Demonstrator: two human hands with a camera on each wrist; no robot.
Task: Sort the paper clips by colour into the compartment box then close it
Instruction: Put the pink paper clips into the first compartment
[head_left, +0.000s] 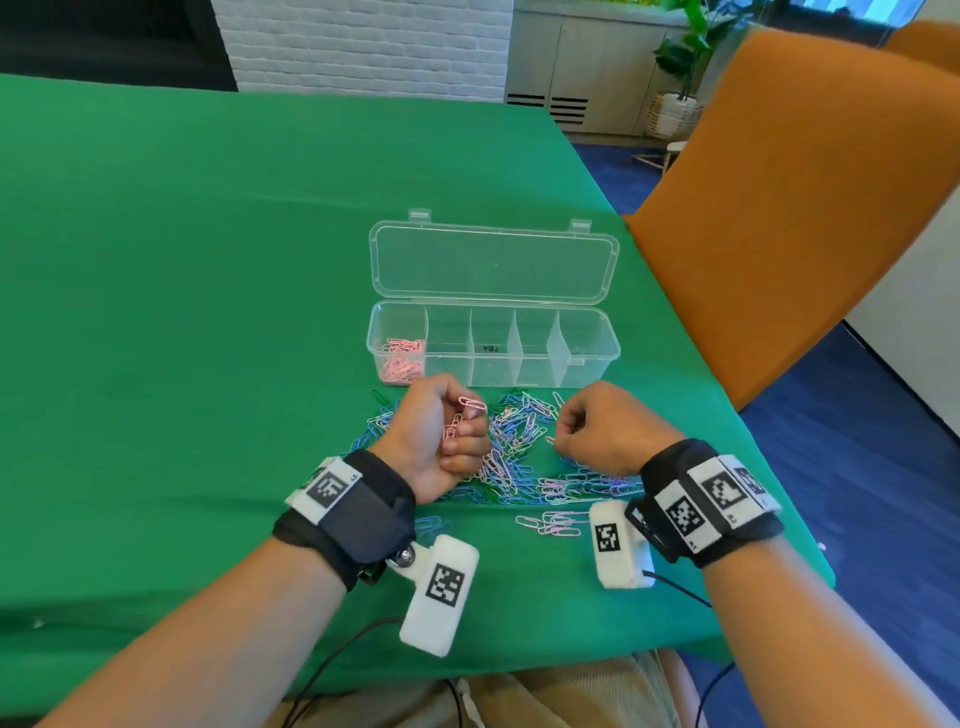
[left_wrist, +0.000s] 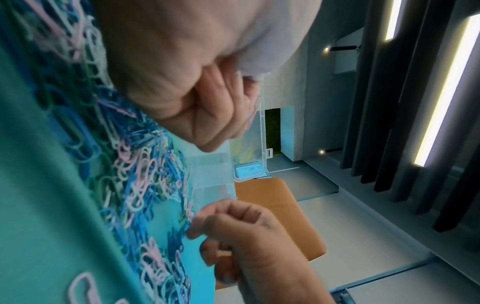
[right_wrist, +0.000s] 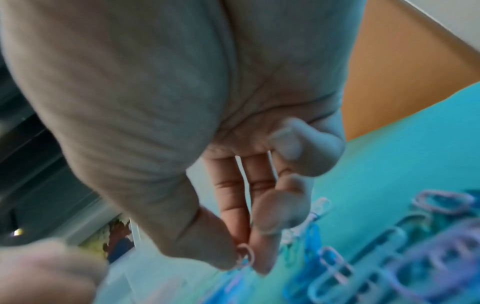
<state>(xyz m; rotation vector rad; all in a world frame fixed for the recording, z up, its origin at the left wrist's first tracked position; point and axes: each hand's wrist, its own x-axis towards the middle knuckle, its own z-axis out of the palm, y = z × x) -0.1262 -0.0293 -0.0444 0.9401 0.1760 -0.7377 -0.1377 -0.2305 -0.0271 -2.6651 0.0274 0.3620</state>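
A clear compartment box (head_left: 597, 347) stands open on the green table, its lid (head_left: 493, 262) lying flat behind it. Pink clips (head_left: 401, 358) fill its leftmost compartment; the other compartments look bare. A mixed pile of paper clips (head_left: 511, 452), pink, blue, white and green, lies in front of the box. My left hand (head_left: 452, 434) hovers over the pile's left side, curled round a bunch of pink clips (head_left: 470, 408). My right hand (head_left: 566, 431) is over the pile's right side; thumb and forefinger pinch a pink clip (right_wrist: 245, 256).
An orange chair (head_left: 779, 208) stands close to the table's right edge. A small group of pink clips (head_left: 553, 522) lies apart, near the right wrist. Green cloth (head_left: 182, 312) stretches wide to the left and behind the box.
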